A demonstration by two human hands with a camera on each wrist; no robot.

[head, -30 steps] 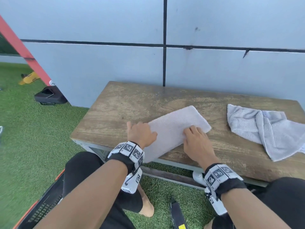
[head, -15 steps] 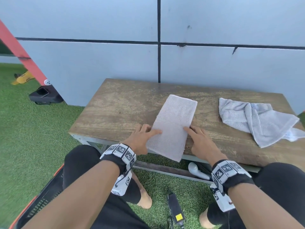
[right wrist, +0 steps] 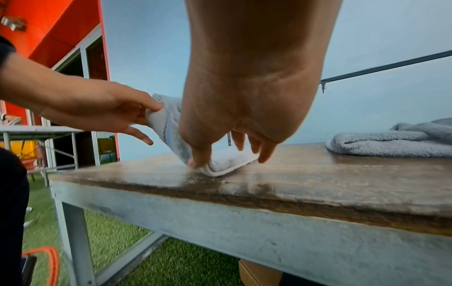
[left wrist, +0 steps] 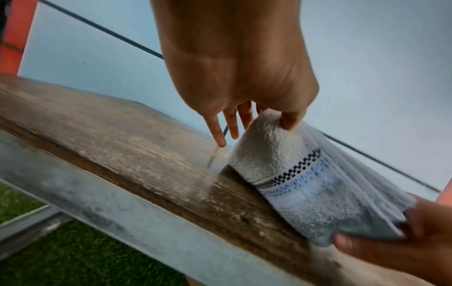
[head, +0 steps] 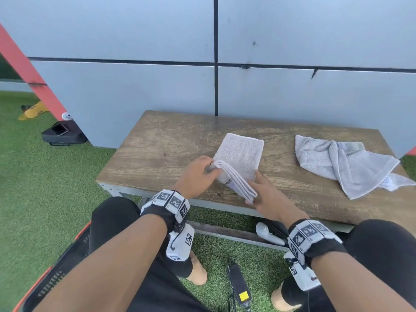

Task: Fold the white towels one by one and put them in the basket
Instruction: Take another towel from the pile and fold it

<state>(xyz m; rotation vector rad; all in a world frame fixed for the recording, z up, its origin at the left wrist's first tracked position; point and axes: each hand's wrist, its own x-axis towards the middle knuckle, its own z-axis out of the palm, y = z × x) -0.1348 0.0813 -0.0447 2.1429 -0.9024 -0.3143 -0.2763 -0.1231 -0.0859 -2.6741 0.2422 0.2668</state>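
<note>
A folded white towel lies on the wooden bench, its near end lifted off the wood. My left hand pinches the near left corner of the folded towel between thumb and fingers. My right hand pinches the near right corner, thumb under the stacked edges of the folded towel. A second white towel lies crumpled and loose at the bench's right end. The black basket with an orange rim stands on the grass by my left leg.
A grey panel wall stands right behind the bench. Green artificial grass covers the ground. A black case and a red beam are at the far left. A white controller lies under the bench; a black device lies between my feet.
The flat towel strip was turned lengthwise away from me. Both hands then took its near end and lifted it up off the bench edge toward the far end.
</note>
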